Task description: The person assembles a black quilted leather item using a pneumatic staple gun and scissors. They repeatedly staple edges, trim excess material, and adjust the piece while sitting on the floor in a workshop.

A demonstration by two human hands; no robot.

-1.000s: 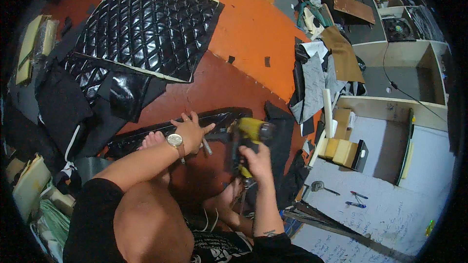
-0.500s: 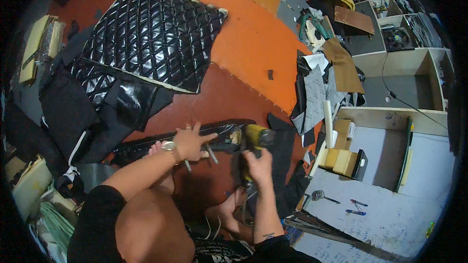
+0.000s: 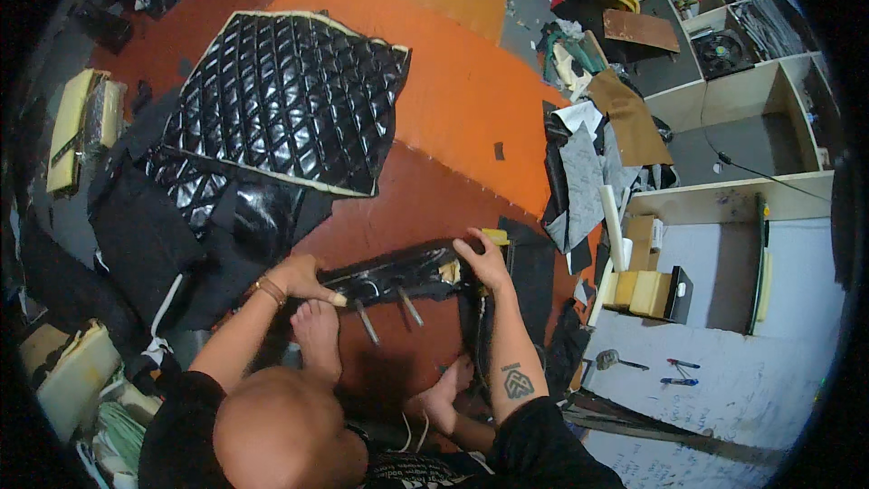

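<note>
A long black vinyl-covered piece (image 3: 398,273) lies across in front of me. Two metal rods (image 3: 411,306) stick out from its near side, and a pale torn-looking patch shows towards its right end. My left hand (image 3: 303,279) grips the left end, thumb pointing along it and fingers partly hidden. At the other end my right hand (image 3: 484,263) is closed around the edge, with its fingers on the far side. Just beyond my right fingers part of a yellow tool (image 3: 495,236) shows; the rest of it is hidden.
Black quilted material (image 3: 290,100) with pale edging lies on the red and orange floor. Black cloth (image 3: 136,208) is heaped at the left, near foam blocks (image 3: 72,131). Scraps (image 3: 579,181) and a wooden compartmented frame (image 3: 724,186) stand right. My bare feet (image 3: 317,340) are close to the piece.
My right hand has let go of the yellow tool and taken the piece's right end. My left hand has moved left from beside the rods to the left end.
</note>
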